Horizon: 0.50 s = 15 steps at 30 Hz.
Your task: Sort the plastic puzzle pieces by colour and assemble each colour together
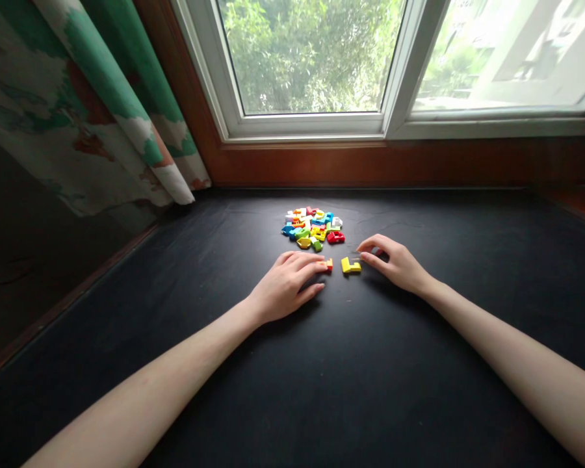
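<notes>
My left hand (292, 278) lies low over the black surface, its fingers stretched out and its thumb apart. The index fingertip touches a small orange plastic toy piece (329, 264), partly hidden under the fingers. Just right of that sits a yellow toy piece (351, 266) with a raised block at its left end. My right hand (390, 260) hovers beside the yellow piece, thumb and index finger curved with a gap between them. Beyond both hands lies a loose pile of small colourful plastic pieces (316, 224), with a red one (336, 238) at its near right edge.
The black tabletop (292, 390) reaches back to a brown wooden sill (302, 166) under a white-framed window (312, 127). A green and white patterned curtain (127, 123) hangs at the left, its hem by the table's back left corner.
</notes>
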Each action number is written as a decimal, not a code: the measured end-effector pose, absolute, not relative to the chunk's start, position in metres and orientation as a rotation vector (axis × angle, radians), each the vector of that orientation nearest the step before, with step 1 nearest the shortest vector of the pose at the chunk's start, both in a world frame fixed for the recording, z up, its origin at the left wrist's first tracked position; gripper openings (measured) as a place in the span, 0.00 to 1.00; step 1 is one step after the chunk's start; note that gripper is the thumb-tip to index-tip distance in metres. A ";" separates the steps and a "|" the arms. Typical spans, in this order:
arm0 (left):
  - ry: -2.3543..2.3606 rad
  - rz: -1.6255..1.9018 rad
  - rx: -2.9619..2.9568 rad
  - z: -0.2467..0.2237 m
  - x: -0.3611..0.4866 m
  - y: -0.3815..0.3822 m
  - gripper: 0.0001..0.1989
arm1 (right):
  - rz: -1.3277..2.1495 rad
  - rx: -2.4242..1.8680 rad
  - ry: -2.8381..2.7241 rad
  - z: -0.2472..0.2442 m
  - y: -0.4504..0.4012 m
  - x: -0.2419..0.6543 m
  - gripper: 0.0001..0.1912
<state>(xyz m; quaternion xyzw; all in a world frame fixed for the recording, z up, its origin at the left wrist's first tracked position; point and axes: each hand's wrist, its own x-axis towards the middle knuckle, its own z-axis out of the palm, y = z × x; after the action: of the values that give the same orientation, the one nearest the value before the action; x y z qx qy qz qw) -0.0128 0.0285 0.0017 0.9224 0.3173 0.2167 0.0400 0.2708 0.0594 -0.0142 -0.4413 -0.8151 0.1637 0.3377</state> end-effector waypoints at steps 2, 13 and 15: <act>1.024 0.745 2.770 0.003 -0.015 0.031 0.14 | 0.434 -1.191 -2.060 -0.015 0.061 0.273 0.11; 1.477 0.783 2.570 0.019 -0.022 0.089 0.08 | 0.463 -1.235 -1.934 -0.013 0.063 0.273 0.09; 1.505 0.702 2.609 0.021 -0.018 0.097 0.07 | 0.464 -1.231 -1.931 -0.013 0.063 0.273 0.08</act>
<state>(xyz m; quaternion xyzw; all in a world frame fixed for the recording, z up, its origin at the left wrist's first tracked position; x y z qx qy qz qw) -0.0181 0.0972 0.0210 0.8434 0.4864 0.2269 0.0244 0.2733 0.0631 -0.0129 -0.4849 -0.7604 0.1827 0.3916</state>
